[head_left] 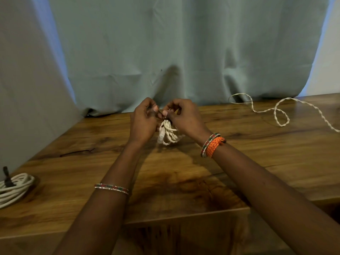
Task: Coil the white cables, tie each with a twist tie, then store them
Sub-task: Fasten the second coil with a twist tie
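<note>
Above the brown wooden table [184, 162], I see the left hand [143, 122] and right hand [184, 116] pinching a thin black twist tie [160, 112] atop the small coiled white cable bundle [168, 134], fingers clenched.

Dim, soft shadows, edge distortion

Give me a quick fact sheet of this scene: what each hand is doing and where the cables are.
left hand: pinches one end of the dark twist tie
right hand: pinches the other end, above the small coil
small coil: white, hangs between the hands over the wooden table
tied coil: lies at the table's left edge, dark tie round it
loose cable: uncoiled, far right of table
backdrop: grey-green curtain
</note>
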